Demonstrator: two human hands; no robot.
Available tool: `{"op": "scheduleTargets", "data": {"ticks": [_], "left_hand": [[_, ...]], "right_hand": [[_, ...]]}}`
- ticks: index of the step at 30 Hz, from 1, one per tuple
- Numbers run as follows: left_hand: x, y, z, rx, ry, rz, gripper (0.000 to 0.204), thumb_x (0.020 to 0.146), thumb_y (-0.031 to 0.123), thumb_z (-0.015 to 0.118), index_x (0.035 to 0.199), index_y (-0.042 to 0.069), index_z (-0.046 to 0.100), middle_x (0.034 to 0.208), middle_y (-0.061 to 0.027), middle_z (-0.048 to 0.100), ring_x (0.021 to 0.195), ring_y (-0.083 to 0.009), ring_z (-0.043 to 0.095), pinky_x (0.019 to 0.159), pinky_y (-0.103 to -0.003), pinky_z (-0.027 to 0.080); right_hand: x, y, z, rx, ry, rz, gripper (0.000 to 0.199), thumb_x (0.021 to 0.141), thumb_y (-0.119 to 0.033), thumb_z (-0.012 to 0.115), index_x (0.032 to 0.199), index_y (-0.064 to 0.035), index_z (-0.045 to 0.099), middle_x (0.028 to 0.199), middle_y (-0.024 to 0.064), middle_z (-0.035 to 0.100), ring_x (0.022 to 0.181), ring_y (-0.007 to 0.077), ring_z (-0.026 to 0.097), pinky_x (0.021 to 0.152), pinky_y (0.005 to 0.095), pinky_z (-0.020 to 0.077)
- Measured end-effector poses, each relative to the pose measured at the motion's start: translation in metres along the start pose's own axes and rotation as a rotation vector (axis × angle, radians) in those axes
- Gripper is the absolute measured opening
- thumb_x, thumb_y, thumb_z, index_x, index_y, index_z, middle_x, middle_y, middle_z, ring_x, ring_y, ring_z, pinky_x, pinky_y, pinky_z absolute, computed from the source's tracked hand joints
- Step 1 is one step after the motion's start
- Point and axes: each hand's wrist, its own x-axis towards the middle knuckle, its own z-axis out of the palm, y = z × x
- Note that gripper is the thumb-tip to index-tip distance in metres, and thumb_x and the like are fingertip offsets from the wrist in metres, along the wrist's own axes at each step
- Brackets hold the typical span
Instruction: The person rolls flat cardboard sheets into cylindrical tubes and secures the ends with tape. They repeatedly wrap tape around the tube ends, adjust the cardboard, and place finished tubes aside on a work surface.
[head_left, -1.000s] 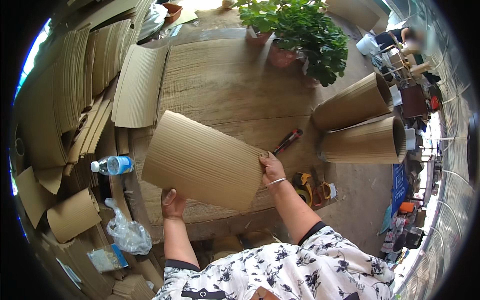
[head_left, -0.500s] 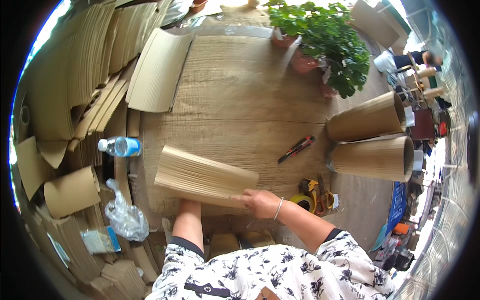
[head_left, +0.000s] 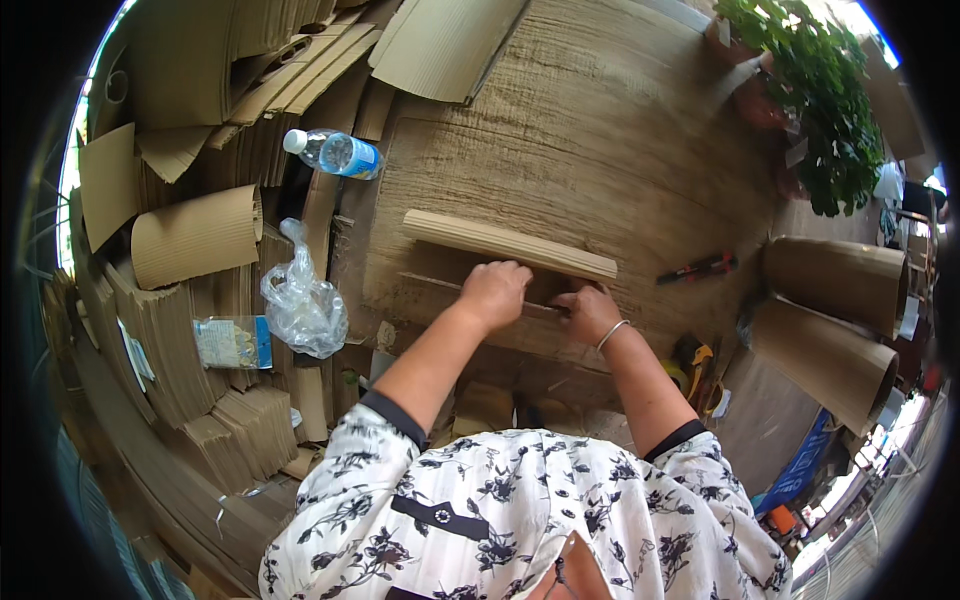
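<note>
A ridged brown cardboard sheet point(head_left: 510, 244) lies bent into a curve on the wooden board, its far part arched up and its near edge low. My left hand point(head_left: 497, 293) is closed over the middle of the sheet, fingers curled down at its inner side. Close beside it, my right hand point(head_left: 590, 310), with a bracelet at the wrist, pinches the sheet near its right end. Both sets of fingertips are partly hidden by the hands and the curl. A red and black utility knife point(head_left: 697, 268) lies to the right of the sheet.
Two cardboard tubes point(head_left: 835, 285) lie at the right, near potted plants point(head_left: 820, 110). Yellow tape point(head_left: 676, 376) and scissors point(head_left: 712, 396) sit by the right forearm. At left are a water bottle point(head_left: 335, 153), a plastic bag point(head_left: 303, 305) and stacked cardboard point(head_left: 240, 435). A curved sheet point(head_left: 445, 45) lies at the far left.
My left hand has come out from under the sheet and now grips it from above. The sheet is more tightly curled. The whole view has shifted, with surroundings displaced and turned.
</note>
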Motion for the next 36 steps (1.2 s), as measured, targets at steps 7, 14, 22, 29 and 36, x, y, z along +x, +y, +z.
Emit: {"op": "scheduleTargets", "data": {"ticks": [7,14,22,29,36], "left_hand": [[0.050,-0.052,0.018,0.201,0.210,-0.027,0.075,0.086,0.039,0.077,0.153,0.030,0.045,0.155,-0.0182,0.028,0.147,-0.0418,0.026,0.118,-0.059,0.029],[0.083,-0.110,0.026,0.217,0.317,0.082,0.067,0.086,0.052,0.073,0.148,0.035,0.053,0.163,-0.0106,0.028,0.154,-0.0339,0.020,0.121,-0.057,0.019],[0.098,-0.127,0.017,0.287,0.270,0.037,0.062,0.091,0.056,0.065,0.148,0.033,0.053,0.165,-0.0076,0.033,0.154,-0.0318,0.024,0.121,-0.057,0.020],[0.097,-0.125,0.011,0.245,0.255,0.033,0.061,0.092,0.057,0.063,0.147,0.032,0.054,0.165,-0.0065,0.033,0.156,-0.0310,0.021,0.124,-0.057,0.017],[0.096,-0.130,0.018,0.236,0.285,0.014,0.058,0.091,0.059,0.062,0.140,0.027,0.061,0.159,-0.0064,0.041,0.154,-0.0299,0.025,0.124,-0.055,0.018]], "right_hand": [[0.011,0.049,0.051,-0.126,0.121,-0.054,0.017,0.080,-0.020,0.071,0.095,-0.0187,0.079,0.146,0.0146,0.053,0.127,0.0375,0.052,0.104,0.0492,0.0449],[-0.015,0.000,0.016,-0.315,0.195,-0.321,0.023,0.080,-0.021,0.067,0.099,-0.0170,0.079,0.148,0.0151,0.052,0.135,0.0380,0.046,0.107,0.0561,0.0407],[-0.014,-0.024,-0.031,-0.389,-0.057,-0.324,0.034,0.083,-0.035,0.074,0.111,-0.0156,0.071,0.149,0.0164,0.052,0.136,0.0396,0.048,0.110,0.0577,0.0420],[0.162,-0.033,-0.118,0.054,0.096,-0.159,0.023,0.090,-0.020,0.073,0.112,-0.0150,0.075,0.095,0.0122,0.071,0.090,0.0341,0.070,0.077,0.0437,0.0573],[0.347,-0.130,-0.170,-0.236,0.574,-0.193,0.078,0.082,-0.043,0.080,0.146,-0.0099,0.050,0.154,0.0199,0.042,0.143,0.0382,0.040,0.117,0.0500,0.0351]]}}
